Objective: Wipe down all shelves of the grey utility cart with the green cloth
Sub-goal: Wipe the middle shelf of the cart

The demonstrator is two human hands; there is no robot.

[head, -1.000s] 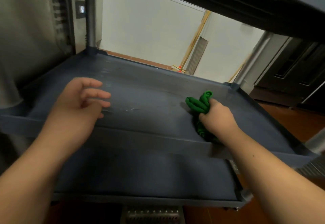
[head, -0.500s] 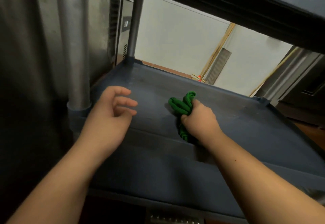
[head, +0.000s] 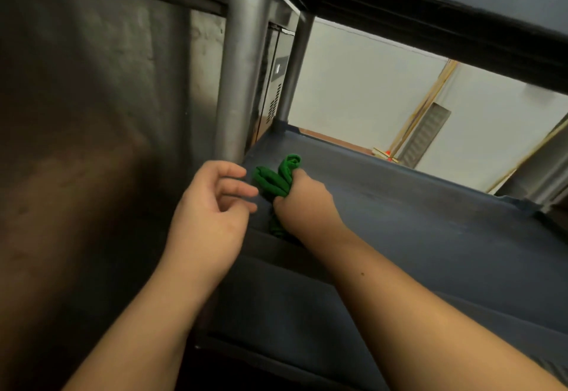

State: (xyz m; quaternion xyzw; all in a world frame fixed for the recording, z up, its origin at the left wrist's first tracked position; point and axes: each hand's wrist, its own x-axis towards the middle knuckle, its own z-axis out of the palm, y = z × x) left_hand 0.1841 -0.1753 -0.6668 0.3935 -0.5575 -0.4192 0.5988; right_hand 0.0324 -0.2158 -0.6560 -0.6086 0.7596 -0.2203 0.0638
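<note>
My right hand [head: 307, 206] is closed on the bunched green cloth [head: 275, 180] and presses it on the grey cart's middle shelf [head: 430, 231], close to the shelf's left edge. Folds of the cloth stick out past my fingers toward the far side. My left hand [head: 212, 209] hovers just left of the cloth, fingers loosely curled and holding nothing, in front of the near left metal post [head: 241, 65]. The upper shelf [head: 445, 6] hangs dark overhead.
A second post [head: 295, 68] stands at the shelf's far left corner. A steel appliance wall [head: 92, 114] fills the left side close to the cart. Beyond the shelf are a pale wall, wooden handles [head: 421, 108] leaning on it, and a vent panel [head: 427, 135].
My right hand has slid the cloth leftward across the shelf to its left edge. My left hand has kept just left of it, and the view has swung left toward the near post.
</note>
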